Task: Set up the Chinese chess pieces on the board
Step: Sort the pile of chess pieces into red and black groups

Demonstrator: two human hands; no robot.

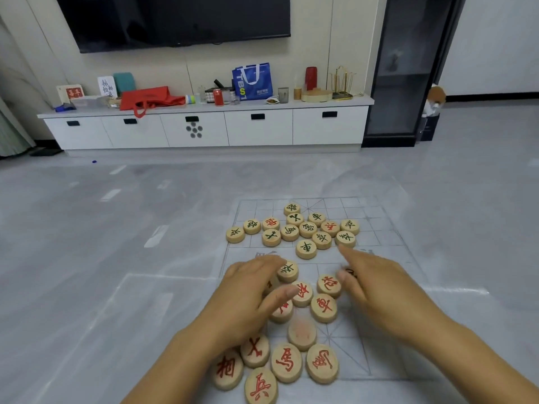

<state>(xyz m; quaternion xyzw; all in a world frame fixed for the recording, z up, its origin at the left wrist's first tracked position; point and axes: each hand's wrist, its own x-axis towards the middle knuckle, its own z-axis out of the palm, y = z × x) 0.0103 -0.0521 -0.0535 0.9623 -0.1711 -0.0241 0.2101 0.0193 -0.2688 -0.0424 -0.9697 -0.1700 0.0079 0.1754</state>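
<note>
Red pieces (286, 362) heaped on near half of board (382, 228). Left hand (248, 290) lies flat over them, gripping nothing; right hand (376, 287) open, index extended, empty. Advised: lift pieces singly, seat each on an intersection. Green pieces (306, 248) cluster mostly on far half. Thin sheet likely to slide on grey floor (116, 228); white cabinet (204, 129), television (175, 18) beyond

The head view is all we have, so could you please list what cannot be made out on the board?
Head view only:
- Pieces under the left hand: covered by its palm and fingers.
- Dark-marked piece: mostly hidden by the right hand.
- Pale piece: blurred, character unreadable.
- Nearest red piece: cut by the bottom edge.
</note>
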